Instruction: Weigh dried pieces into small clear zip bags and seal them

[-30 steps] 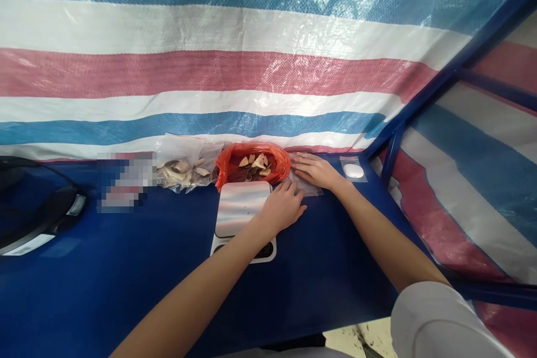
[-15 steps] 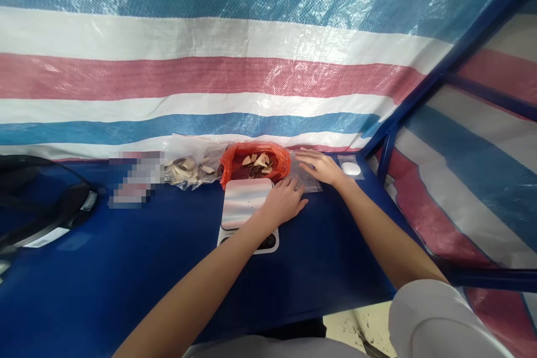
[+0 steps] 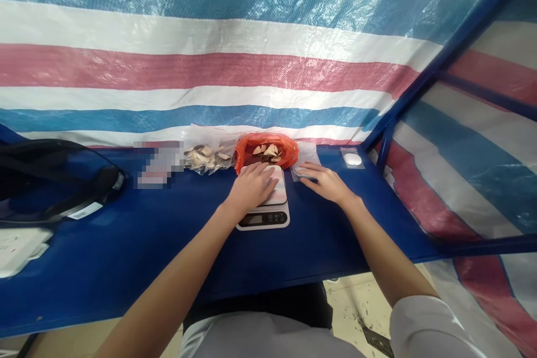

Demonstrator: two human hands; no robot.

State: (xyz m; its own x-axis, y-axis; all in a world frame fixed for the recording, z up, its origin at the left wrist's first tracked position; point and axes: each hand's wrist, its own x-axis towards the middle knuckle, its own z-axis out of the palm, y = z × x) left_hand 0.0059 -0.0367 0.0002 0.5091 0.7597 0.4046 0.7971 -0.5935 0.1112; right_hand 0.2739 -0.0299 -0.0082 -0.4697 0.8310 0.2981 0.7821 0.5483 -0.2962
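Note:
My left hand [image 3: 251, 189] is over the pan of a white kitchen scale [image 3: 277, 189], fingers spread and nothing held; whether it touches the pan I cannot tell. Behind the scale sits an orange-red plastic bag [image 3: 245, 151], its mouth open, with pale and brown dried slices [image 3: 268, 152] inside. My right hand [image 3: 323, 180] lies with fingers outstretched at the front of some clear plastic bags [image 3: 308, 152], right of the orange bag. Its fingertips reach the bags' near edge. A clear bag of pale dried slices [image 3: 207, 158] lies left of the orange bag.
A small clear packet with a white oval thing [image 3: 352, 159] lies at the back right. Black strapped gear [image 3: 84, 190] and a white power strip [image 3: 19, 250] occupy the left. A striped sheet [image 3: 210, 72] rises behind the blue table [image 3: 180, 274]; a blue frame [image 3: 419, 89] stands right.
My left hand has moved left from beside the plastic bags onto the scale. The right hand has come nearer to me, to the front of those bags. The view has shifted.

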